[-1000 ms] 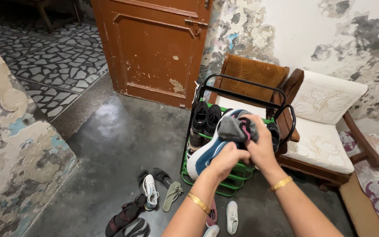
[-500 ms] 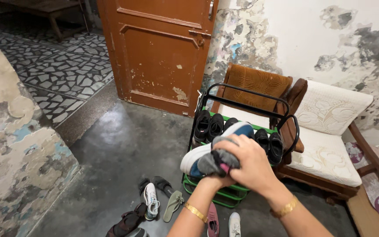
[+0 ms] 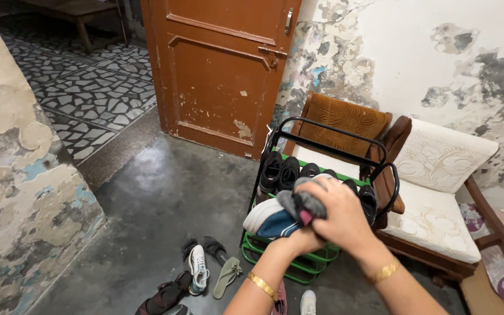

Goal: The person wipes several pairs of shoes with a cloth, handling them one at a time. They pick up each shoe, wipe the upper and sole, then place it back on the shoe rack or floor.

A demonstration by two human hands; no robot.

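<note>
A blue and white sneaker (image 3: 268, 219) is gripped from below by my left hand (image 3: 298, 240), held above the green and black shoe rack (image 3: 275, 248). My right hand (image 3: 340, 216) presses a grey cloth with a pink patch (image 3: 301, 204) onto the top of the sneaker. Both wrists wear gold bangles. Dark shoes (image 3: 281, 172) sit in a row on the rack's top shelf, right behind the sneaker.
Loose footwear lies on the dark floor left of the rack: a white sneaker (image 3: 196, 265), a green flip-flop (image 3: 227, 276), dark sandals (image 3: 161, 296). A wooden chair with white cushions (image 3: 438, 192) stands right of the rack. A brown door (image 3: 220, 70) is behind; a peeling wall (image 3: 18, 192) stands at left.
The sneaker has tilted from steeply upright to nearly level and dropped lower. My right hand has slid the cloth over its top. The view has shifted a little.
</note>
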